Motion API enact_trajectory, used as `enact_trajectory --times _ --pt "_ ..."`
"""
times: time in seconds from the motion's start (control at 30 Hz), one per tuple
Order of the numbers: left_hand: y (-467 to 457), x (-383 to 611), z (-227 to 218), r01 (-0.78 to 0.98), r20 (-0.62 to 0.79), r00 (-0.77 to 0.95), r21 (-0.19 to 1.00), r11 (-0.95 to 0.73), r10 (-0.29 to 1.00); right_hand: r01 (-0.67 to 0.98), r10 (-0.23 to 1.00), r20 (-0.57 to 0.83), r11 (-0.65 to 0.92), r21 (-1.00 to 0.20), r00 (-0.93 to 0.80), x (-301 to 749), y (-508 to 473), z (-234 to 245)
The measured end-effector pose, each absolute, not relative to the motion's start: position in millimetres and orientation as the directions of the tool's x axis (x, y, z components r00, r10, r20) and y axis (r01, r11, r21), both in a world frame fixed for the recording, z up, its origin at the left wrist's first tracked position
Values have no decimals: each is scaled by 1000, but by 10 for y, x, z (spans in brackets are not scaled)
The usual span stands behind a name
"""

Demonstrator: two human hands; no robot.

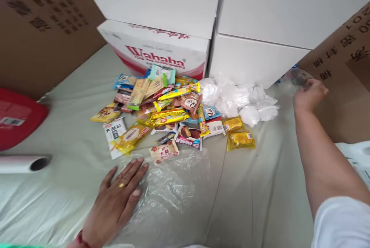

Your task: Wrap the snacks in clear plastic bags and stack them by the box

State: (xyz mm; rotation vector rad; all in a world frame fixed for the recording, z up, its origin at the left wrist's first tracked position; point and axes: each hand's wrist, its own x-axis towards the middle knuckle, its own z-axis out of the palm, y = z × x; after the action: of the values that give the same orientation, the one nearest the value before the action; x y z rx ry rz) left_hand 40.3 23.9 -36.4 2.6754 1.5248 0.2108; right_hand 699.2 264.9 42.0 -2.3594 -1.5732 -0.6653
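Note:
My left hand [120, 194] lies flat with its fingers spread, at the left edge of a clear plastic sheet or bag [173, 182] on the cloth. Just past its fingertips is a heap of wrapped snacks [169, 117], with a small cream-coloured packet [164, 151] at its near side. My right hand [310, 94] reaches far right with the fingers curled closed at a clear, rounded plastic item [299, 76]. Its fingertips are partly hidden, and the item's kind is unclear. Between the heap and that hand sit several crumpled clear plastic bundles [239, 99].
White boxes [260, 9] stand behind the heap, beside a Wahaba-labelled box [158, 53]. Brown cardboard [49, 28] rises at left and more cardboard [341, 86] at right. A red object [20, 119] and a white roll [20, 164] lie on the left of the cloth [245, 194].

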Motion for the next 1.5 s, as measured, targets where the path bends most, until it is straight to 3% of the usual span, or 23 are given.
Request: enact_trajectory --times 0.03,0.07,0.13,0.2,0.27,0.33,0.43,0.57,0.63,0.73,0.77,0.83,0.93,1.1,1.17,1.3,1.4,1.5 --pt "232 413 -354 856 89 495 116 -503 864 908 773 525 -419 2 356 6733 2415 462" --pt "223 428 -347 861 85 486 120 -494 870 915 731 558 -372 -155 392 6413 2140 488" --pt "202 471 -334 876 69 459 129 -464 886 933 812 500 -139 -333 300 5635 1504 477" --pt "186 513 -323 886 61 436 144 -440 898 890 950 313 150 -431 -9 4801 854 368" --pt "176 529 -315 886 68 428 167 -433 901 771 911 166 410 -487 -379 4100 323 174" --pt "174 508 -311 876 87 433 193 -442 897 719 831 60 512 -470 -553 3673 -15 -44" --pt "186 430 -314 857 117 450 221 -465 885 774 853 6 477 -416 -522 3565 -213 -225" --pt "205 358 -326 867 119 422 239 -438 899 794 876 -32 419 -440 -480 3800 -107 -10" --pt "206 355 -328 870 106 410 253 -423 906 858 945 29 309 -410 -326 3826 146 185" --pt "202 368 -323 863 101 417 267 -428 903 966 984 176 42 -254 4 3695 783 388" --pt "200 371 -318 861 100 421 268 -432 902 980 985 161 -28 -198 61 3627 1023 422" --pt "195 371 -309 858 103 427 268 -439 898 983 986 3 -165 -83 165 3495 1449 457" --pt "186 360 -305 856 115 415 286 -430 903 974 961 -159 -223 29 225 3433 1765 505" --pt "183 339 -326 839 140 396 346 -419 908 956 956 -95 -264 124 276 3779 1565 800" --pt "185 333 -331 832 143 398 359 -422 906 979 981 6 -194 59 194 3844 1483 934" --pt "183 330 -327 830 138 400 364 -422 906 943 950 69 312 -114 -306 3517 1629 962" --pt "179 331 -321 831 128 406 360 -424 905 881 878 -62 473 -34 -474 3147 1944 840" --pt "173 330 -320 830 121 408 364 -423 905 839 827 -220 540 57 -517 2953 2179 748"
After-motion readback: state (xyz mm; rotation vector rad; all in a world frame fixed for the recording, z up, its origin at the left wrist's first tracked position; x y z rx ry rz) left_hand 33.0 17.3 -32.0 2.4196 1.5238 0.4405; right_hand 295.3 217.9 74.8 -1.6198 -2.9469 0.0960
